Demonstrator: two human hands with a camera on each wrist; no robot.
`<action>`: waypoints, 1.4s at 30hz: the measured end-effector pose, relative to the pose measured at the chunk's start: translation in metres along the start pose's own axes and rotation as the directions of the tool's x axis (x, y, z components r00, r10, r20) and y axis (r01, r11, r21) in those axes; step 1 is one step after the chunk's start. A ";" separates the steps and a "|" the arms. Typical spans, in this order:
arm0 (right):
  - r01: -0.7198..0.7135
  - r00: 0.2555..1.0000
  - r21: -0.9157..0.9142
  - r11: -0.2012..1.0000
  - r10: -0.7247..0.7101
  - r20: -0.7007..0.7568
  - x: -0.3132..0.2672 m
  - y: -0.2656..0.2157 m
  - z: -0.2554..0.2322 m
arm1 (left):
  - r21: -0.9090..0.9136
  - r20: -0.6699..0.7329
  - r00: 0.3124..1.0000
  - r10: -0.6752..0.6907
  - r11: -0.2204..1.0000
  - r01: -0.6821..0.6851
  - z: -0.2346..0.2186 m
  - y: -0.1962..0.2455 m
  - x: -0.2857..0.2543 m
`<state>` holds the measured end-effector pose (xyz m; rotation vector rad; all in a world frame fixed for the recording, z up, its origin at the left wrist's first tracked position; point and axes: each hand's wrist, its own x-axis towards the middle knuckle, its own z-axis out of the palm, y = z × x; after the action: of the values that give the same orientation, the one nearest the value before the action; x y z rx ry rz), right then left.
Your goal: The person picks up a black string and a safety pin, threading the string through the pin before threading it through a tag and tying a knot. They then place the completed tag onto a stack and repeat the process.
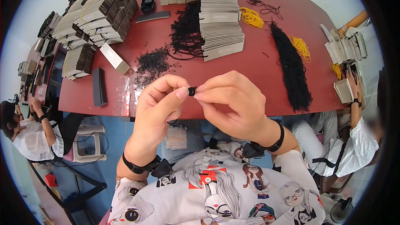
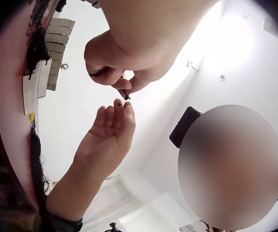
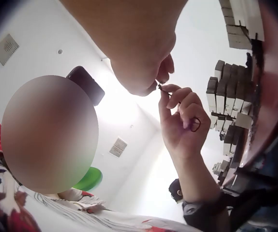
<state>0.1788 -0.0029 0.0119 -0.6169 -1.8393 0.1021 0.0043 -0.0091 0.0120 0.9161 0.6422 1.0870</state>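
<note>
In the head view my left hand (image 1: 160,106) pinches a small bunched piece of black cord (image 1: 192,91) between thumb and forefinger. A loop of the black cord (image 3: 195,124) sticks out by the left hand's curled fingers in the right wrist view. My right hand (image 1: 235,102) meets it from the other side, thumb and fingertips pinching the cord's right end. Both hands are held up in front of the table edge, fingertips almost together. Seen from the left wrist, the cord (image 2: 127,98) is a tiny dark knot between the two hands' fingertips.
On the red table (image 1: 258,66) lie a heap of small black clips (image 1: 154,63), printed card tags (image 1: 221,29) with black cords, a long black cord bundle (image 1: 291,68) and yellow bands (image 1: 252,17). Card stacks (image 1: 100,12) stand left. People sit at both sides.
</note>
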 end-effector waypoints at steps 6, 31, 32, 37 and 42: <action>-0.505 0.838 0.473 0.722 0.540 0.071 0.001 -0.011 0.001 | 0.152 -0.056 0.997 0.053 0.987 -0.044 0.006 0.000 -0.001; 0.035 0.996 -0.097 0.995 -0.027 0.090 -0.001 0.008 -0.005 | 0.354 -0.086 0.971 0.224 0.918 -0.181 0.009 -0.004 -0.006; 0.032 0.995 -0.111 0.993 -0.022 0.098 -0.001 0.008 -0.005 | 0.436 -0.066 0.958 0.278 0.872 -0.223 0.008 -0.005 -0.006; 0.027 0.997 -0.195 0.980 -0.013 0.073 -0.003 0.005 0.000 | 0.624 -0.004 0.933 0.361 0.729 -0.280 0.009 -0.008 -0.005; -0.278 0.959 0.097 0.956 0.269 0.090 0.001 0.002 -0.003 | 0.541 -0.029 0.947 0.321 0.802 -0.255 0.010 -0.007 -0.006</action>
<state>0.1821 -0.0018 0.0133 -0.7978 -1.7978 0.4123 0.0137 -0.0189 0.0106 1.4767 0.9544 1.2690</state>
